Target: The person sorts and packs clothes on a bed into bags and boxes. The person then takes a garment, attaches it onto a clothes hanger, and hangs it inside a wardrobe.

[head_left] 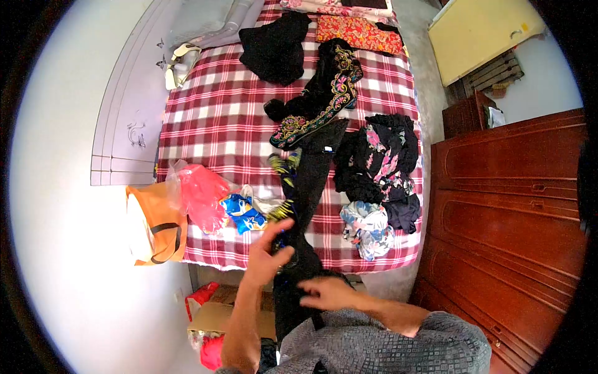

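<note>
A long black garment [314, 181], with a yellow and blue pattern along its left side, lies down the middle of the bed and hangs over the front edge. My left hand [268, 254] is above its patterned side, thumb and fingers apart. Lower down, my right hand [328, 293] is over the hanging black cloth, its slightly blurred fingers stretched to the left. I see nothing held in either hand. Beyond the garment lies a black piece with colourful embroidered borders [336, 93].
The bed has a checked sheet [212, 100]. To the right are a black floral garment [380, 156] and a white floral cloth [366, 230]. On the left sit a pink bundle in plastic [200, 196], a blue patterned cloth [243, 212] and an orange bag [152, 218]. A wooden wardrobe [498, 212] stands right.
</note>
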